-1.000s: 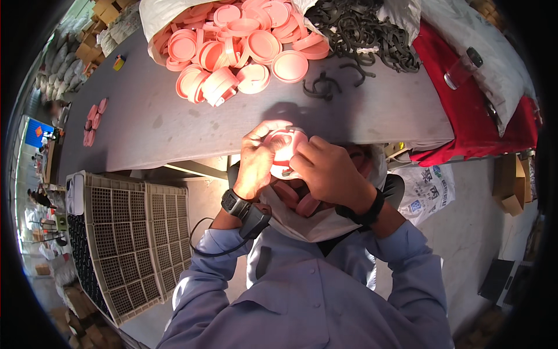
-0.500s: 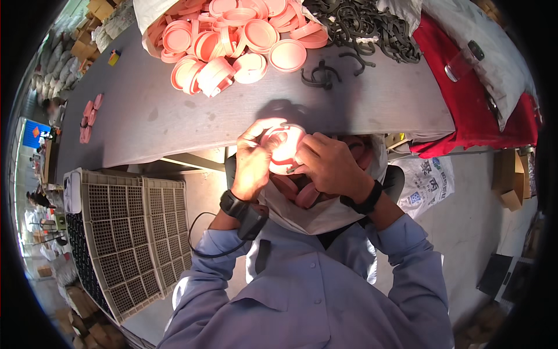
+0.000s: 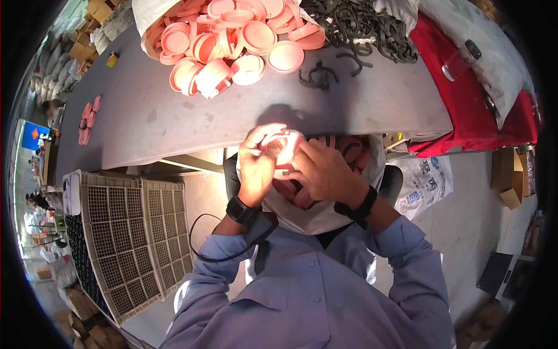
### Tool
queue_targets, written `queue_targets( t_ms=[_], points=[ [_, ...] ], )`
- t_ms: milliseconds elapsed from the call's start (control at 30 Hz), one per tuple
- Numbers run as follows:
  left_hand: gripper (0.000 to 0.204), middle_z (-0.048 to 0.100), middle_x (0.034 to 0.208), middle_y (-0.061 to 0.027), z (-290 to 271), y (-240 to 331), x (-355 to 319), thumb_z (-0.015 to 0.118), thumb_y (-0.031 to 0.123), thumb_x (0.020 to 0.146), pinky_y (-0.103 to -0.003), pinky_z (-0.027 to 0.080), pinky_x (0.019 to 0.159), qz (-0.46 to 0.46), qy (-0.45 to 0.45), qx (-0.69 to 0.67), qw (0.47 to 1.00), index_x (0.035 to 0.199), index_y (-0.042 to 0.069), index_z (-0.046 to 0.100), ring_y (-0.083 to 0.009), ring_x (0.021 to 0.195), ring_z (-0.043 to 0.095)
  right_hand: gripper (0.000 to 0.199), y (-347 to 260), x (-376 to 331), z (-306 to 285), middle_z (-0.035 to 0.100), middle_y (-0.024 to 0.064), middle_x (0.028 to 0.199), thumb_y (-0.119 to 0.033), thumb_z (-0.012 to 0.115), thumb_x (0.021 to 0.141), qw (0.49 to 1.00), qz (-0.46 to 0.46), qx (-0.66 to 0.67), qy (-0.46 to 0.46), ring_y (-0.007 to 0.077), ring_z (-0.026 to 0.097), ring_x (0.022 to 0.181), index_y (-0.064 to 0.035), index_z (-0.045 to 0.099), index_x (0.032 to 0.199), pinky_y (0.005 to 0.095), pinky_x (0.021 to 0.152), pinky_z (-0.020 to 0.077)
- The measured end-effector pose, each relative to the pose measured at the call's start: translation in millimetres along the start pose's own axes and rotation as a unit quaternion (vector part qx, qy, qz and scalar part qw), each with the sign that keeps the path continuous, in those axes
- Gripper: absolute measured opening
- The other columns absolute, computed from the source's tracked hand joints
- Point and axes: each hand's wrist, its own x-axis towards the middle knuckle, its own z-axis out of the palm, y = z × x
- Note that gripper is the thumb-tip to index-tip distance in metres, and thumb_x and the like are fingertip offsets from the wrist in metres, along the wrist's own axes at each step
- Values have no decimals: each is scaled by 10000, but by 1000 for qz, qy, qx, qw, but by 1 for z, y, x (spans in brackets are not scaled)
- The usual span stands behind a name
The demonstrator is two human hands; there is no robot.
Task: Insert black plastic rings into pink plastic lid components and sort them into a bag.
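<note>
My left hand (image 3: pixel 257 164) and my right hand (image 3: pixel 325 172) are closed together around a round pink plastic lid (image 3: pixel 285 149), held just below the near edge of the grey table (image 3: pixel 192 122). Fingers of both hands press on the lid's rim. Under my hands lies a white bag (image 3: pixel 314 215) on my lap with more pink lids and a black ring (image 3: pixel 352 152) in it. A heap of pink lids (image 3: pixel 232 41) spills from a white sack at the table's far side. Black rubber rings (image 3: pixel 360 26) lie piled to its right.
A beige plastic crate grid (image 3: pixel 125 232) stands on the floor at my left. Red cloth (image 3: pixel 482 104) covers the table's right end, with a white sack (image 3: pixel 482 46) on it. A few pink pieces (image 3: pixel 87 122) lie at the table's left. A printed bag (image 3: pixel 427 183) and cardboard boxes (image 3: pixel 508 180) sit on the floor to the right.
My hands stay closed on the pink lid, with only small finger shifts around its rim. The view has tilted slightly, so the table's piles sit higher in the picture.
</note>
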Motion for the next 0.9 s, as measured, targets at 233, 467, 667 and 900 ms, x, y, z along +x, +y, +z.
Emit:
queue_targets(
  t_ms=[233, 467, 667, 900],
  points=[
    [255, 738, 1124, -61, -9, 3, -4, 682, -43, 955, -286, 533, 936, 40, -26, 5, 999, 1199, 9, 735, -134, 1029, 673, 256, 0, 10, -13, 572, 140, 969, -166, 728, 791, 1000, -14, 14, -23, 311, 581, 820, -37, 579, 955, 433, 660, 469],
    [241, 681, 1181, -113, -5, 28, -12, 703, -19, 948, -343, 525, 976, 231, -50, 196, 952, 1183, 4, 748, -210, 1075, 661, 177, -3, 30, -17, 614, 161, 1016, -53, 666, 906, 938, 219, 227, 143, 350, 639, 782, -39, 629, 1079, 426, 693, 525],
    [227, 677, 1168, -97, -5, 32, -7, 698, 7, 974, -340, 508, 1001, 230, -80, 197, 950, 1195, 11, 751, -212, 1096, 652, 85, 4, 22, -6, 623, 176, 924, 16, 604, 913, 956, 155, 174, 179, 401, 639, 822, -9, 653, 977, 438, 705, 535],
    [288, 671, 1153, -99, -2, 37, -12, 692, -31, 965, -314, 512, 980, 224, -47, 180, 957, 1247, 20, 722, -192, 1089, 651, 106, 1, 29, -9, 630, 171, 924, 17, 608, 904, 954, 190, 139, 186, 393, 654, 831, -13, 675, 980, 444, 723, 545]
  ],
)
